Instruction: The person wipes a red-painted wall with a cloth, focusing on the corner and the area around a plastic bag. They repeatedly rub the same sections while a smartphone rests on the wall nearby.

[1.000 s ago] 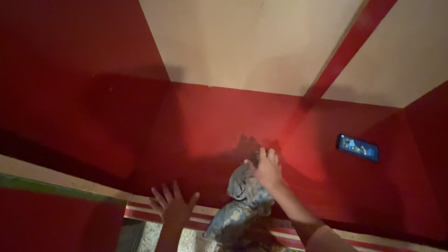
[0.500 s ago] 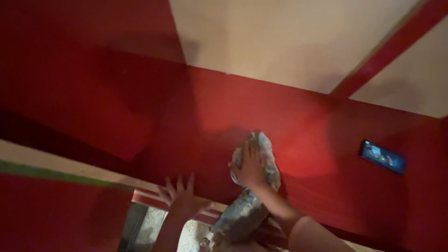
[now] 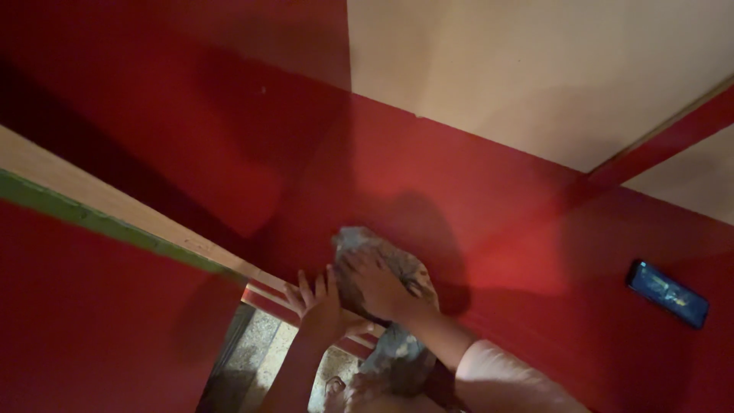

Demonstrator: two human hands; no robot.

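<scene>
My right hand (image 3: 378, 288) presses a crumpled grey patterned cloth (image 3: 367, 245) against a glossy red shelf surface (image 3: 489, 229). The cloth bunches above and under the hand, and its tail (image 3: 397, 359) hangs down over the shelf's front edge. My left hand (image 3: 321, 306) rests with fingers spread on the striped front edge of the shelf (image 3: 264, 294), just left of the cloth and touching it.
A phone with a lit screen (image 3: 667, 293) lies on the red shelf at the right. Beige panels (image 3: 535, 69) rise behind, split by a red divider (image 3: 665, 141). A red panel with a green and wooden edge (image 3: 99, 218) stands at the left. Speckled floor (image 3: 264, 356) shows below.
My right hand has carried the cloth leftward along the red surface. My left hand now sits right beside it. The view has swung, so the phone lies farther right.
</scene>
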